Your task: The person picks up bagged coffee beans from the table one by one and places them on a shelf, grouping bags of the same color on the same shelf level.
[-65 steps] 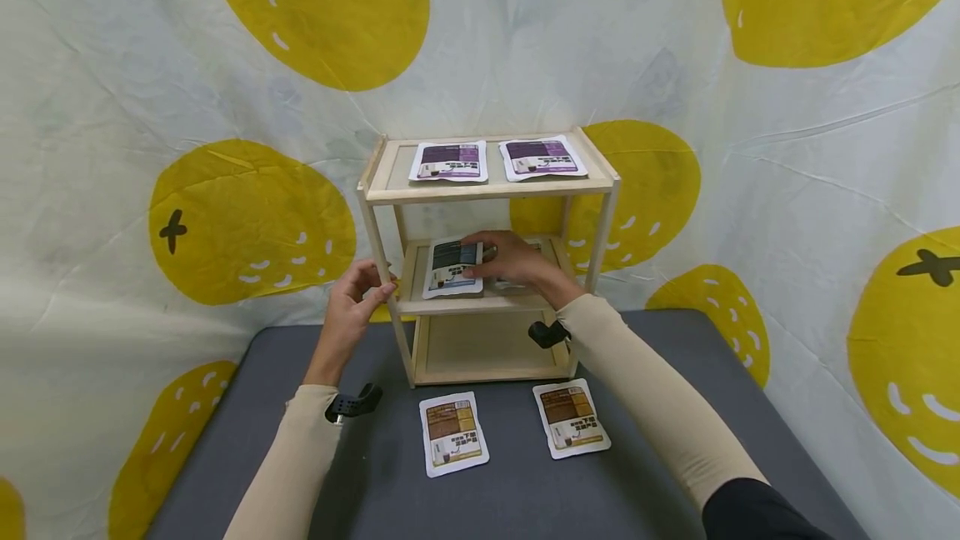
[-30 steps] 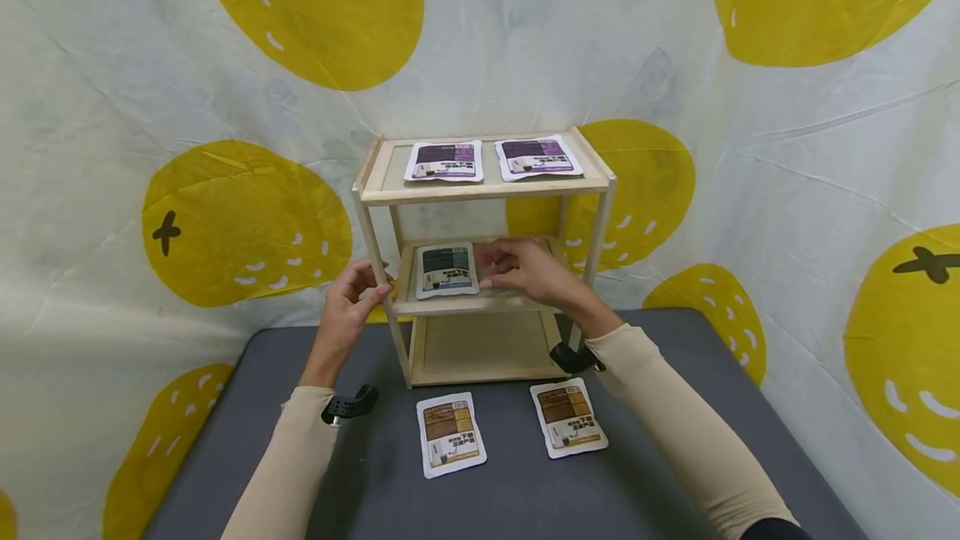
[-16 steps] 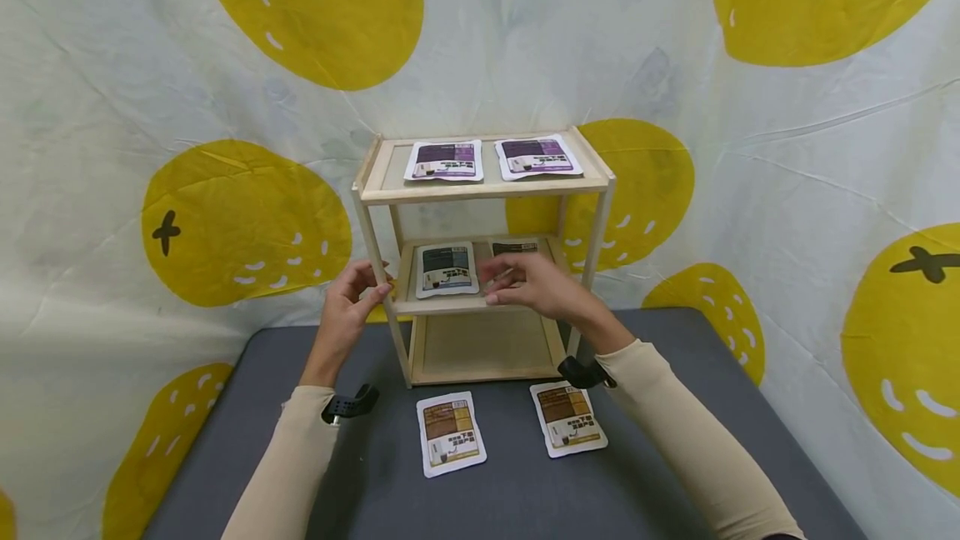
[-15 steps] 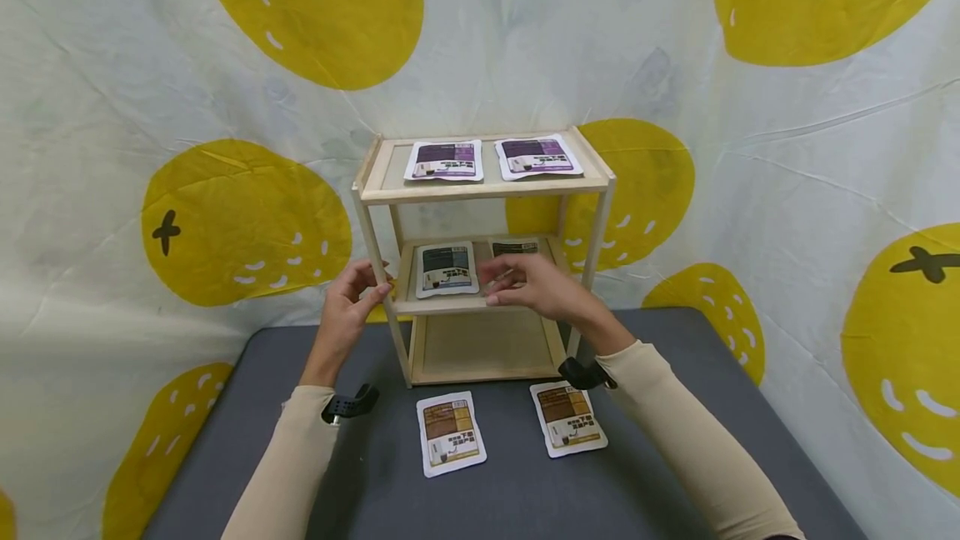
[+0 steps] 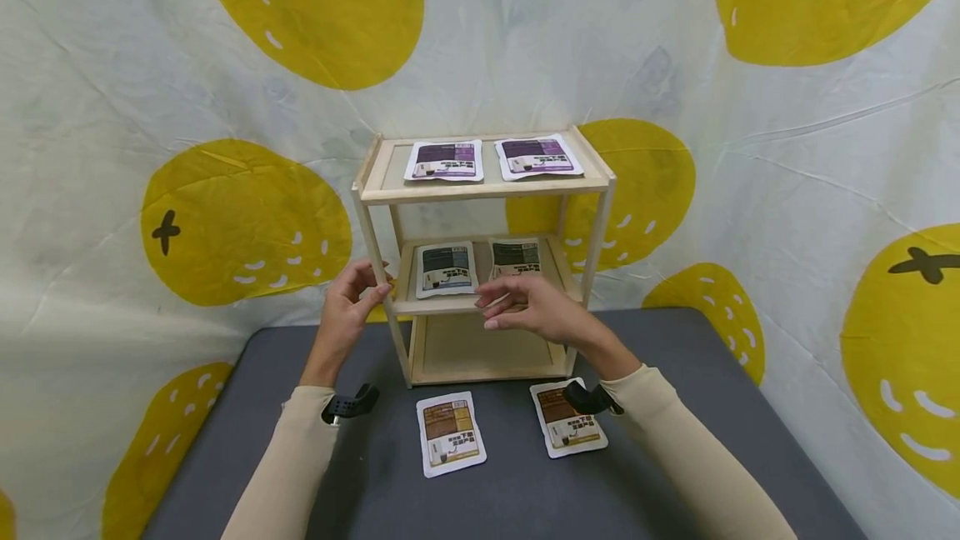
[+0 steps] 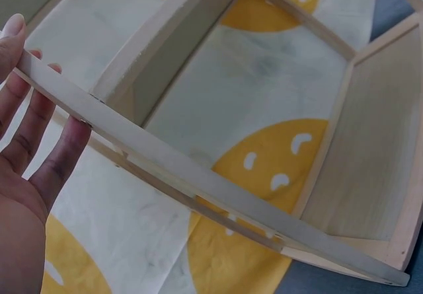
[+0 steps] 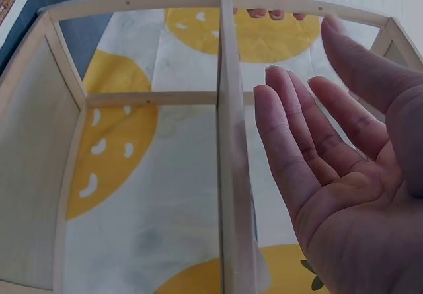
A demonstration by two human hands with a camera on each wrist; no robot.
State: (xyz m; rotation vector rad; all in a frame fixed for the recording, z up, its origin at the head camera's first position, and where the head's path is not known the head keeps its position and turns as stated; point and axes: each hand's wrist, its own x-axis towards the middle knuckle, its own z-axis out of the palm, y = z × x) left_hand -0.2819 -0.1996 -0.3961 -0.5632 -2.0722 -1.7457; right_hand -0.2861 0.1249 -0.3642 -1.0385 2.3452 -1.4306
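A three-tier wooden shelf (image 5: 487, 188) stands at the back of the table. My left hand (image 5: 348, 307) grips its left front post (image 6: 168, 162), thumb on one side and fingers on the other. My right hand (image 5: 536, 311) holds nothing; its relaxed fingers hover before the middle tier's front edge, and the right wrist view shows its bare palm (image 7: 350, 201). On the middle tier lie two flat white-edged pouches with dark blue-green labels, a left pouch (image 5: 447, 268) and a right pouch (image 5: 517, 254), whose lower part hides behind my right hand.
Two purple-labelled pouches, left (image 5: 446, 162) and right (image 5: 538, 157), lie on the top tier. Two brown-labelled pouches, left (image 5: 452, 434) and right (image 5: 566, 438), lie on the grey table (image 5: 510, 498) in front; my right wristband overlaps one. A lemon-print cloth (image 5: 465, 40) hangs behind.
My right hand has let go of the left middle-tier pouch, which now lies flat, and has drawn back toward me, uncovering the right one. The left hand keeps its grip on the post.
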